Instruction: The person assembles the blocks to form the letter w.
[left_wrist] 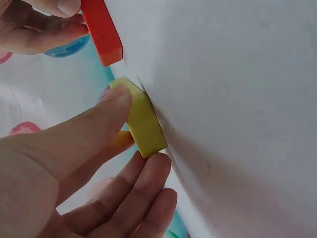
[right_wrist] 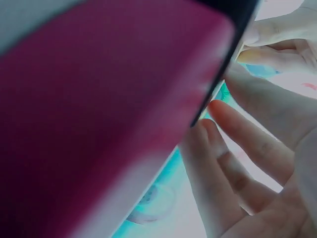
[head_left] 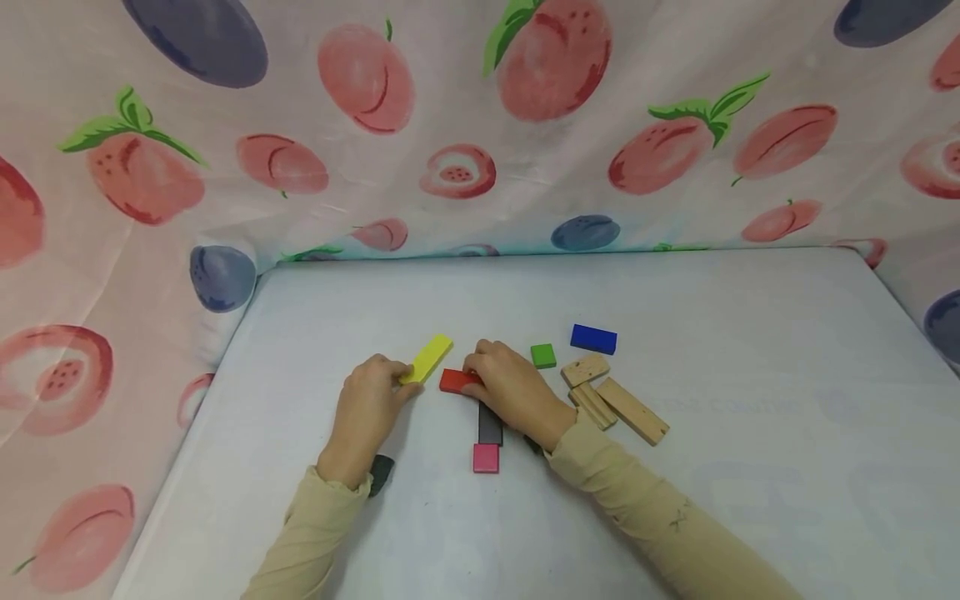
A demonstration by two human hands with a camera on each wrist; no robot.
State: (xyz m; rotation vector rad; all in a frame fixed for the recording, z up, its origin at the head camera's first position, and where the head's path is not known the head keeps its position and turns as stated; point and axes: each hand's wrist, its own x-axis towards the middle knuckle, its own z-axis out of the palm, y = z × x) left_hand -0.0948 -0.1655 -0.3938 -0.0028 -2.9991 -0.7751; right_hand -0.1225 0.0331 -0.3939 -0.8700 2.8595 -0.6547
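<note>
My left hand [head_left: 369, 408] pinches the near end of a long yellow block [head_left: 429, 358] between thumb and fingers. The left wrist view shows the thumb on top of the yellow block [left_wrist: 143, 119] and fingertips at its end. Just to the right, my right hand [head_left: 510, 383] holds a red block [head_left: 456, 382] by its right end, and its fingers cover part of it. Below the right hand, a dark grey block [head_left: 491, 425] lies lengthwise, its far end hidden. A pink square block [head_left: 486, 458] meets its near end and looms large in the right wrist view.
Right of the hands lie a small green block [head_left: 543, 356], a blue block [head_left: 594, 339] and several plain wooden blocks [head_left: 633, 411]. A fruit-printed cloth [head_left: 450, 100] hangs behind the white table [head_left: 750, 333] and along its left side.
</note>
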